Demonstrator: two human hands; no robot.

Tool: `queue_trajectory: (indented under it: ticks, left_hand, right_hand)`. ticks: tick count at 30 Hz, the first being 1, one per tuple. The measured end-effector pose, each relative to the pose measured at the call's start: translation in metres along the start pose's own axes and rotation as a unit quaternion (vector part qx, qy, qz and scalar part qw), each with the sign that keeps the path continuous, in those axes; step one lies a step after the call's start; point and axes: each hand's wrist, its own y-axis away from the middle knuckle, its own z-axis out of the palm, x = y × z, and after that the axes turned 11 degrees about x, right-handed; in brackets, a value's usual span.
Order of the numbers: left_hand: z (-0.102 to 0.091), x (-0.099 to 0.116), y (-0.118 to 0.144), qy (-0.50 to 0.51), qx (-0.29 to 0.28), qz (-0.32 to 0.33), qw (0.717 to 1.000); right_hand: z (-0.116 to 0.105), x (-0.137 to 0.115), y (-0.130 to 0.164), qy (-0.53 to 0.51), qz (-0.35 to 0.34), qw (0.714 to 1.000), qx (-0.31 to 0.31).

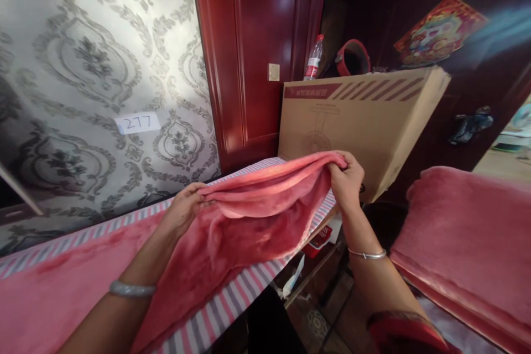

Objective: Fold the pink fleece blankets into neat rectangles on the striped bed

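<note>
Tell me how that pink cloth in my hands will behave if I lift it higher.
The pink cloth is probably floppy: it sags in folds between the left hand and the right hand. It may trail, since much of it lies over the striped cover. Its plush-looking surface suggests it is unlikely to be slippery.

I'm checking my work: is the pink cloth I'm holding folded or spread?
Partly spread: the pink cloth lies along striped fabric, with one end bunched between your left hand and right hand.
</note>
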Motion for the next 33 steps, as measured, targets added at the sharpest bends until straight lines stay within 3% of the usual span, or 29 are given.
queue_trajectory:
  ticks: [2,3,6,8,10,13,16,19,22,24,27,30,33]
  left_hand:
    - [0.004,-0.001,-0.006,-0.107,-0.003,0.115,0.988]
    - [0.006,-0.002,-0.009,-0.177,-0.012,0.190,0.966]
    - [0.011,-0.009,-0.014,-0.338,-0.075,0.402,0.847]
    - [0.013,-0.015,-0.016,-0.390,-0.120,0.480,0.777]
    - [0.014,-0.019,-0.018,-0.417,-0.137,0.512,0.738]
    - [0.012,-0.020,-0.021,-0.432,-0.122,0.490,0.747]
    - [0.011,-0.013,-0.027,-0.430,-0.063,0.409,0.803]
    - [0.011,-0.006,-0.033,-0.404,-0.005,0.335,0.851]
    - [0.012,-0.008,-0.036,-0.388,-0.041,0.281,0.877]
    - [0.012,-0.014,-0.036,-0.399,-0.097,0.269,0.871]
    - [0.012,-0.025,-0.039,-0.443,-0.151,0.282,0.838]
    - [0.012,-0.030,-0.045,-0.490,-0.137,0.295,0.809]
    - [0.015,-0.027,-0.051,-0.488,-0.113,0.315,0.806]
  right_hand:
    - [-0.005,0.006,-0.001,-0.010,0.019,1.000,0.005]
    - [-0.007,0.009,-0.001,-0.012,0.028,1.000,0.009]
    - [-0.013,0.019,-0.001,-0.016,0.050,0.998,0.027]
    - [-0.016,0.025,0.000,-0.022,0.063,0.997,0.033]
    - [-0.018,0.028,0.000,-0.037,0.083,0.995,0.030]
    - [-0.019,0.032,0.001,-0.064,0.124,0.990,0.029]
    - [-0.020,0.038,0.003,-0.107,0.165,0.980,0.034]
    - [-0.021,0.048,0.009,-0.147,0.252,0.956,0.034]
    - [-0.023,0.061,0.018,-0.149,0.330,0.931,0.037]
    - [-0.025,0.069,0.025,-0.140,0.346,0.927,0.042]
    - [-0.030,0.077,0.032,-0.127,0.361,0.923,0.038]
    - [-0.037,0.082,0.035,-0.115,0.365,0.924,0.016]
    - [-0.043,0.085,0.038,-0.094,0.360,0.928,-0.017]
